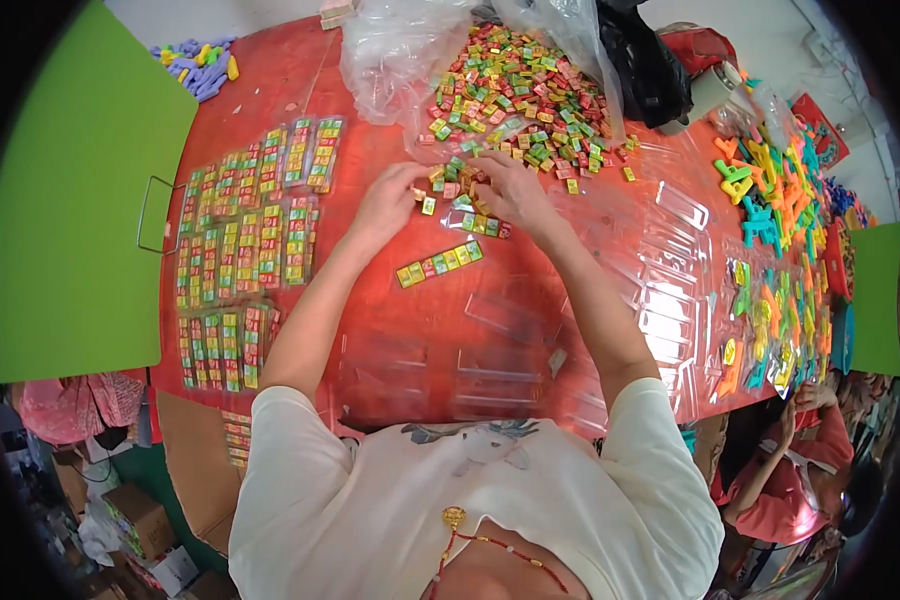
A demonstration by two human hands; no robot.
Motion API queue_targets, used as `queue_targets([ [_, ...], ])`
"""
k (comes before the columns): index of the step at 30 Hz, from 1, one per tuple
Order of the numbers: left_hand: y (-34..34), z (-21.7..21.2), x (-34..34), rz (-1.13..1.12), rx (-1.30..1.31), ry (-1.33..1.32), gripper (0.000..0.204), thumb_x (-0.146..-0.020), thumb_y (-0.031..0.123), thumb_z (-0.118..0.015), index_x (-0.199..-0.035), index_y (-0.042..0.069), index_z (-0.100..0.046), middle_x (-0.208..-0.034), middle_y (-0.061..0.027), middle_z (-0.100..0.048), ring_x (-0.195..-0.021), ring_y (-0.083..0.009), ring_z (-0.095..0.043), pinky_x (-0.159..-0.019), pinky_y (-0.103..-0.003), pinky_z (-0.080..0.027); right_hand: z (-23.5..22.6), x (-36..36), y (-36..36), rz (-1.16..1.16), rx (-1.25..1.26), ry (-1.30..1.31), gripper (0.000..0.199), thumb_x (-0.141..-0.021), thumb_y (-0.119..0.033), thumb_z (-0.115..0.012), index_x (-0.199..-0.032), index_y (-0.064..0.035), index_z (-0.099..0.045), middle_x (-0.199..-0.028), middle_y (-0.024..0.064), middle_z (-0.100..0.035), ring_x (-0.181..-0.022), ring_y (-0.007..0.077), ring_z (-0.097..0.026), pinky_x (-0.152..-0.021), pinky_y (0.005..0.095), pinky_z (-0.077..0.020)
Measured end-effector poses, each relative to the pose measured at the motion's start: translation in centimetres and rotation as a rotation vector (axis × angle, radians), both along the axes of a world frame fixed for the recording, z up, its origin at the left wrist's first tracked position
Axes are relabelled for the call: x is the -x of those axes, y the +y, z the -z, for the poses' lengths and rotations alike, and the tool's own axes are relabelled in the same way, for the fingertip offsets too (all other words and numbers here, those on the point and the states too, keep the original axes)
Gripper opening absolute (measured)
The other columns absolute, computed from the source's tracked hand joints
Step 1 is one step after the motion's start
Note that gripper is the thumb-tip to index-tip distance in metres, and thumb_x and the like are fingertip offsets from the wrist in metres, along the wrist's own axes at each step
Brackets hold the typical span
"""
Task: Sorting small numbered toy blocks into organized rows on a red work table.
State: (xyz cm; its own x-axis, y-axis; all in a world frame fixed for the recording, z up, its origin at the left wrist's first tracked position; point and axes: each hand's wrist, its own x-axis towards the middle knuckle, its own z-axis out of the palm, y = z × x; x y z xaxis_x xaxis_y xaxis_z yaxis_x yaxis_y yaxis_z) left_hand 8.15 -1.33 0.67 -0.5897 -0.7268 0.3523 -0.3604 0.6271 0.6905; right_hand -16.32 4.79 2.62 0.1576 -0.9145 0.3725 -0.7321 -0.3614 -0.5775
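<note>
Both my hands work among small red, green and yellow blocks that look like wrapped candies. My left hand [386, 206] has its fingers curled at a few blocks, the thumb side close to a yellow block [428, 206]. My right hand [518, 197] bends its fingers down over blocks between the hands; what its fingertips grip is partly hidden. Just below them lies a clear plastic tray [462, 221] with several blocks in its row. Nearer to me rests a strip of blocks [440, 263], tilted up to the right. The large pile of blocks [520, 85] spreads beyond my hands.
Filled strips [240, 250] stand in rows at left, beside a green panel [80, 190]. Clear empty trays [670, 300] lie at right on the red table [370, 310]. Beyond them are colourful plastic toy pistols [770, 200]. Plastic bags [390, 60] surround the pile. Another person [795, 470] sits lower right.
</note>
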Motion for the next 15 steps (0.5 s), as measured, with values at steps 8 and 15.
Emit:
queue_targets([
  [8,0.8,0.7,-0.6,-0.169,0.149,-0.486,0.045,-0.085,0.008,-0.055,-0.129,0.015,-0.060,-0.127,-0.0063,-0.058,-0.115,-0.0321,-0.053,-0.095,-0.049,-0.044,1.7,-3.6,3.4,0.167,0.039,0.347,0.023,-0.085,-0.022,-0.064,-0.107,-0.0166,-0.067,-0.108,0.0040,-0.062,-0.106,0.0261,-0.059,-0.083,0.0477,-0.0475],
  [15,2.6,0.3,-3.3,-0.119,0.007,-0.356,0.052,-0.083,0.009,-0.057,-0.135,0.014,-0.054,-0.125,-0.0108,-0.058,-0.121,-0.0337,-0.051,-0.096,-0.050,-0.045,1.1,-4.5,4.8,0.126,0.082,0.442,0.023,-0.082,-0.024,-0.067,-0.103,-0.0157,-0.068,-0.101,0.0041,-0.061,-0.102,0.0244,-0.058,-0.084,0.0444,-0.0434],
])
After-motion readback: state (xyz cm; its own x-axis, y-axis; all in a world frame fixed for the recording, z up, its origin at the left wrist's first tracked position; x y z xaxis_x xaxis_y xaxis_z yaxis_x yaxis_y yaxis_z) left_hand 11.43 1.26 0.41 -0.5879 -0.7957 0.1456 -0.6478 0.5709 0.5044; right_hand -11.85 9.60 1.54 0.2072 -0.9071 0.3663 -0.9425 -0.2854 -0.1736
